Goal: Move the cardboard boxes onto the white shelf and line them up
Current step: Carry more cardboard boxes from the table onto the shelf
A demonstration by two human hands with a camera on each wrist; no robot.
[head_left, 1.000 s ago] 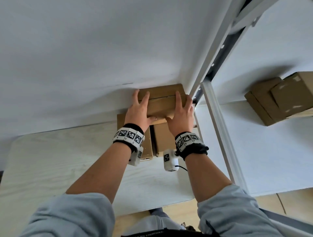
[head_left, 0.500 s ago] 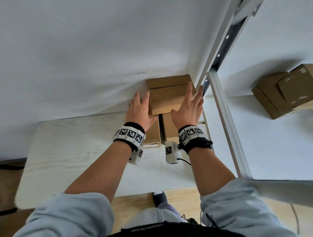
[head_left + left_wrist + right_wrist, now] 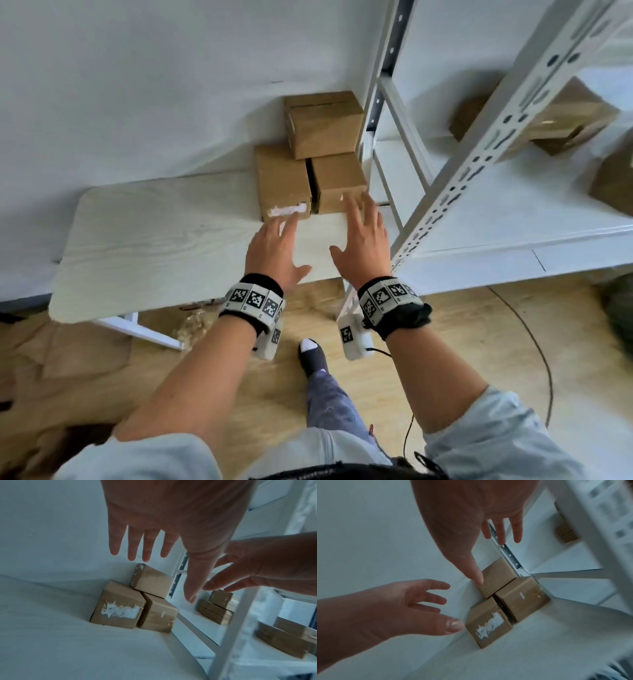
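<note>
While both hands hover palm-down over the pale wood-grain table (image 3: pixel 164 233), neither holds anything: the left hand (image 3: pixel 274 253) has its fingers straight and slightly spread, and the right hand (image 3: pixel 363 240) is splayed wide, its fingertips (image 3: pixel 354 205) in front of the near face of the right-hand lower box (image 3: pixel 337 178) in the head view; whether they touch it cannot be told from that view, though the wrist views show both hands clear of the cartons

Three cardboard boxes sit at the table's far right corner, against the white wall (image 3: pixel 154 85) and just beside the upright of the white shelf (image 3: pixel 513 212). Two stand side by side on the tabletop with a narrow dark gap between them: the left-hand lower box (image 3: pixel 281 178), which bears a torn white label remnant (image 3: pixel 287 209) on its near face, and the right-hand lower box. The top box (image 3: pixel 323 125) rests across both, set towards the wall and slightly skewed

More cardboard boxes already lie on the shelf board: a stacked pair (image 3: pixel 548 116) behind the perforated post (image 3: pixel 479 164), and another carton (image 3: pixel 613 181) at the right edge. Below, wooden flooring (image 3: pixel 445 342) and a socked foot (image 3: pixel 313 353) show between the arms
</note>
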